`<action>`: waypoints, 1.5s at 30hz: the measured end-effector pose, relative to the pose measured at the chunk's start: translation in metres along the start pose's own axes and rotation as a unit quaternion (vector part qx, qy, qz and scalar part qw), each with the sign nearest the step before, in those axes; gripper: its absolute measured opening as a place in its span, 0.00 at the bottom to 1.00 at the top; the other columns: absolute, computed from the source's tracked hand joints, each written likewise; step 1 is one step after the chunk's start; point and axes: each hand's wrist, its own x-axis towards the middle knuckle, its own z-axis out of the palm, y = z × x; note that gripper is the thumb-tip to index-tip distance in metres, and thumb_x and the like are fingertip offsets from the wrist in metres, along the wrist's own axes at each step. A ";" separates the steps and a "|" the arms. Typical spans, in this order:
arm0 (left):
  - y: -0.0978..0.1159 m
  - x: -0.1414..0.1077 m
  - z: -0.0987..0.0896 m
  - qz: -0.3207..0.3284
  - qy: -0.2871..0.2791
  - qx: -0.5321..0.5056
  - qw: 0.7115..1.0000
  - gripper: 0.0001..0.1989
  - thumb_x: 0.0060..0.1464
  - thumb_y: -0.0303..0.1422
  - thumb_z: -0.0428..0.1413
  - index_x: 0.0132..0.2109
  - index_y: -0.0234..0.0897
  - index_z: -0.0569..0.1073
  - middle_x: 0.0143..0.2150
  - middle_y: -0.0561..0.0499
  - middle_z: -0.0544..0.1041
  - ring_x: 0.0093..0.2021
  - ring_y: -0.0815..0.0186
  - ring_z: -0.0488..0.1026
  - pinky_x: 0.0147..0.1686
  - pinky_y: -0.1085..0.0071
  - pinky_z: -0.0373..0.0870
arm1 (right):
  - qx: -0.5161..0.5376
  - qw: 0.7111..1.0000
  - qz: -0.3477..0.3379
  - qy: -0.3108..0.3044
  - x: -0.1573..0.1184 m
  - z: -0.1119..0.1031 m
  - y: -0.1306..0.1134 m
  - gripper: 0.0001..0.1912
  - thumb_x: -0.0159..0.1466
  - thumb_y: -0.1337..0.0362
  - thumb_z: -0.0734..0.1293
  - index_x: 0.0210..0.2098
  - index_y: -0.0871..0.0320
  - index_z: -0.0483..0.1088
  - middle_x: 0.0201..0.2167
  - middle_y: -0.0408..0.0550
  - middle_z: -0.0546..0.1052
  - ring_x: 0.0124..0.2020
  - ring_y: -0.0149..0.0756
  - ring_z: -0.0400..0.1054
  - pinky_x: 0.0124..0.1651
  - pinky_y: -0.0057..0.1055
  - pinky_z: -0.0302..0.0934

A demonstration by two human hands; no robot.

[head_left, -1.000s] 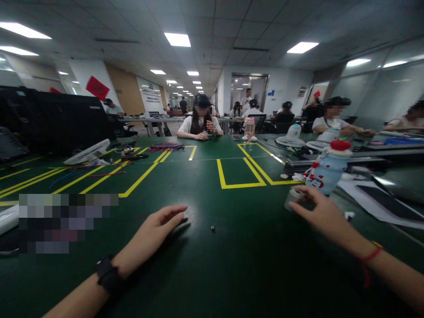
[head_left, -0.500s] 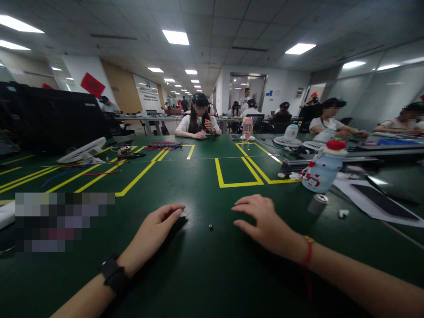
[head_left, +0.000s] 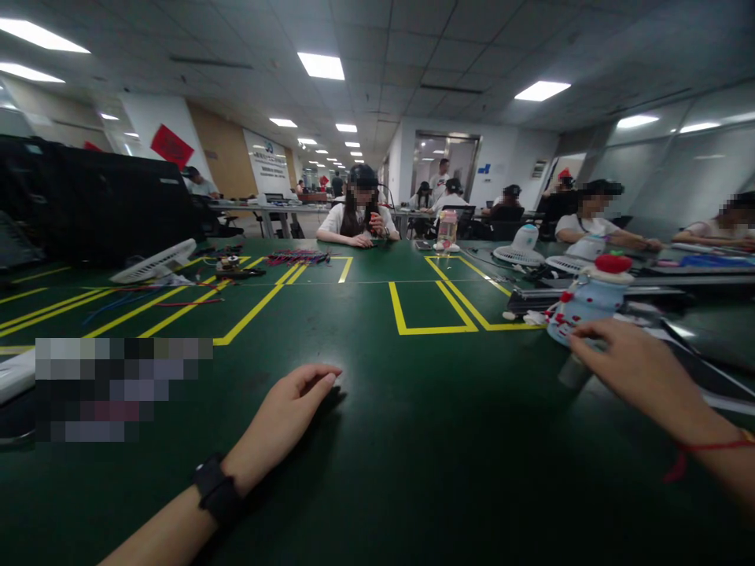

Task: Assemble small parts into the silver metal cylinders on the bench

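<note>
My left hand (head_left: 295, 402) rests low over the green tabletop (head_left: 406, 440), left of the middle. Its fingers are loosely bent, with a narrow gap at the thumb and nothing visible between them. A black band is on that wrist. At the right, my right hand (head_left: 646, 373) hovers just over a small grey metal cylinder (head_left: 573, 373), in front of a light blue bottle (head_left: 581, 303) with a red top. The right thumb and fingertips are drawn together; whatever they hold is too small or hidden to tell.
Yellow tape (head_left: 436, 330) marks the table. Red and blue wires (head_left: 295, 258) and a white fan (head_left: 154, 263) lie toward the left. Small fans (head_left: 519, 245) and a pink bottle (head_left: 447, 229) stand beyond. Opposite sits a person (head_left: 359, 212) in a dark cap.
My right hand has moved right, from the middle to above the cylinder, and its fingers have closed. The tiny ring-like part on the table between my hands is no longer visible there.
</note>
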 end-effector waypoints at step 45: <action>0.013 -0.008 0.009 0.094 -0.062 0.115 0.987 0.15 0.56 0.43 0.49 0.45 0.43 0.73 0.45 0.50 0.75 0.46 0.59 0.71 0.47 0.63 0.66 | 0.426 0.884 -0.066 -0.179 -0.026 0.015 -0.128 0.22 0.58 0.54 0.63 0.49 0.56 0.69 0.38 0.48 0.76 0.35 0.33 0.71 0.38 0.32 0.67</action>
